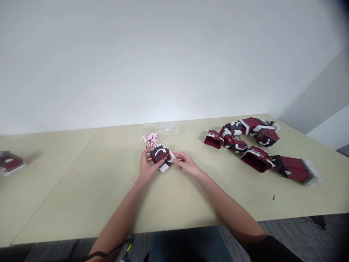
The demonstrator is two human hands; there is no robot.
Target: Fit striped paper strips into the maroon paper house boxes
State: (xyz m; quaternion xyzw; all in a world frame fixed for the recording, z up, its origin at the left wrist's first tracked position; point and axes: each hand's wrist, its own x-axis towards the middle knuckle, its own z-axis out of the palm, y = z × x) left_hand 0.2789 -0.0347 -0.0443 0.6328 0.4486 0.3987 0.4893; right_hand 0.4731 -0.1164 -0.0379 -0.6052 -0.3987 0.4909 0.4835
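Note:
My left hand [147, 166] is wrapped round a small dark-red model house [157, 154] with a dark roof and white snow-like patches. The house is tilted, its roof facing up. On its right side my right hand [187, 163] pinches a small red-and-white striped piece [172, 155] at the wall; whether the piece is attached cannot be made out. Just beyond the house lies a small heap of similar red-and-white striped pieces [150, 137], beside or in a clear shallow dish [148, 129].
A second clear plastic dish [169, 128] stands at the back. To the right lie several dark-red house parts [234, 141], some hollow, and a long one [293, 168]. Another house [11, 162] is at the far left. A tiny dark bit [273, 197] lies near the table's front edge.

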